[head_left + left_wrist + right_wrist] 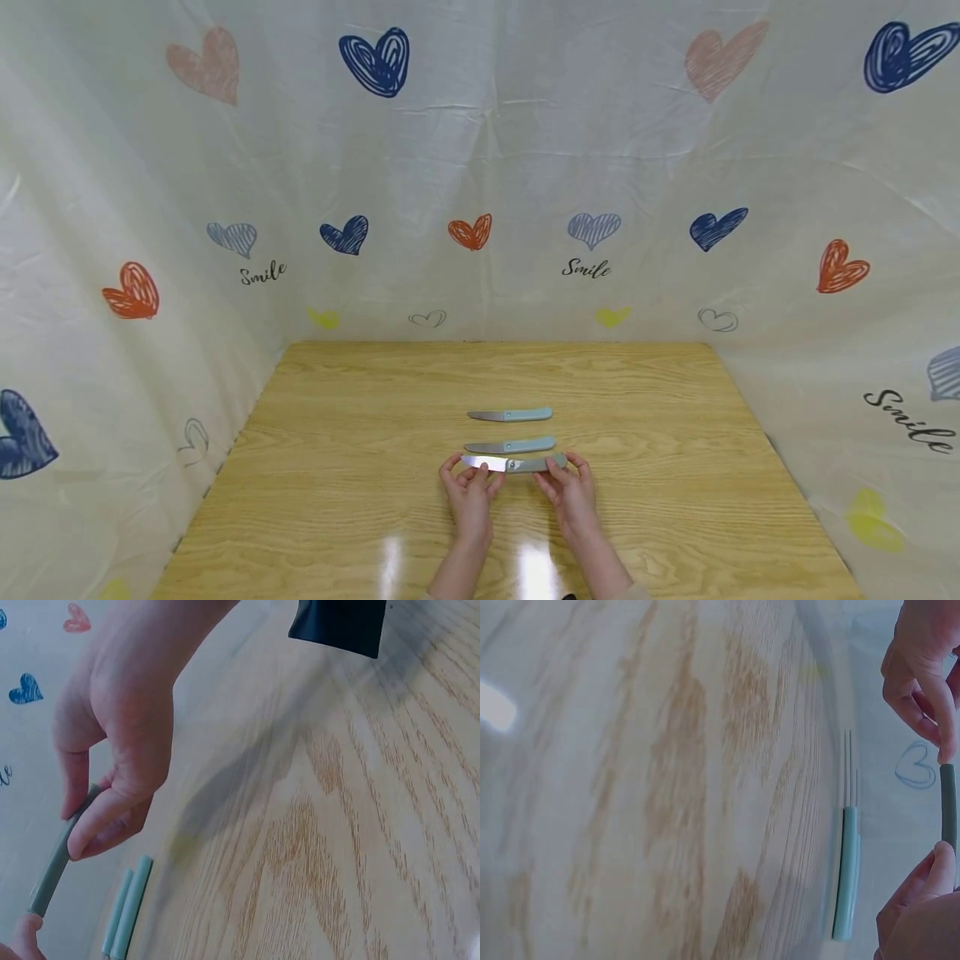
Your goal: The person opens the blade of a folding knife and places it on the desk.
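Observation:
In the head view a small knife (534,466) with a grey-green handle is held level in front of me, its shiny blade pointing left. My left hand (471,498) pinches the blade close to the handle, thumb in front. The butt of the handle is pinched between the thumb and fingers of my right hand (576,498). Just beyond lies a second knife (528,446) with a light blue handle, and farther back a third, similar knife (527,414). Both lie roughly parallel, blades to the left. The right wrist view shows the held knife's handle (949,806) stretched between both hands.
The knives lie on a wood-grain table (360,417). A white curtain (525,167) printed with hearts and "Smile" surrounds its back and sides. Bright light reflections show near the table's front. A dark piece (341,626) hangs at the top of the left wrist view.

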Demonstrator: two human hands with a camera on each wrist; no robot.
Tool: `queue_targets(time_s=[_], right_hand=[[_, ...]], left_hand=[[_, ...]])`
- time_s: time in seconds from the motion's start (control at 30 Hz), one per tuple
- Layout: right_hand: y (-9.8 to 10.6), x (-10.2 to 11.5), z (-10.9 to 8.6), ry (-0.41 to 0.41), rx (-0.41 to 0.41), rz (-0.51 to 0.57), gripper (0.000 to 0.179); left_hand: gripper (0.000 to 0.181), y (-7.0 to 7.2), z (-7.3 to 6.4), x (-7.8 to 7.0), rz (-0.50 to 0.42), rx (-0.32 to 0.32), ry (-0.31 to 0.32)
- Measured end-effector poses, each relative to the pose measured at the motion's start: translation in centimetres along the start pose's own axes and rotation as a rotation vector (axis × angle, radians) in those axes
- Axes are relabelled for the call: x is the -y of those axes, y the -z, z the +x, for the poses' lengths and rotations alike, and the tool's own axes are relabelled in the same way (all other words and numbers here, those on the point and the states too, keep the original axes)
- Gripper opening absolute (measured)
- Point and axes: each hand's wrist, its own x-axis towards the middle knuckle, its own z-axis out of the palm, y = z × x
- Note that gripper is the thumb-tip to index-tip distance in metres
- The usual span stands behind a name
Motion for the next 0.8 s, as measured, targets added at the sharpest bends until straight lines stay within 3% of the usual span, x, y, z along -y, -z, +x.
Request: queue_targets(time_s=[0.57, 0.8], right_hand=[[-0.45, -0.55, -0.18, 0.034, -0.030, 0.043, 0.032], [-0.32, -0.52, -0.33, 0.047, -0.011, 0.015, 0.039]], left_hand=[[0.047, -0.21, -0.38, 0.46, -0.052, -0.041, -0.038], [0.053, -0.32, -0.41, 0.59, -0.066, -0.067, -0.047]])
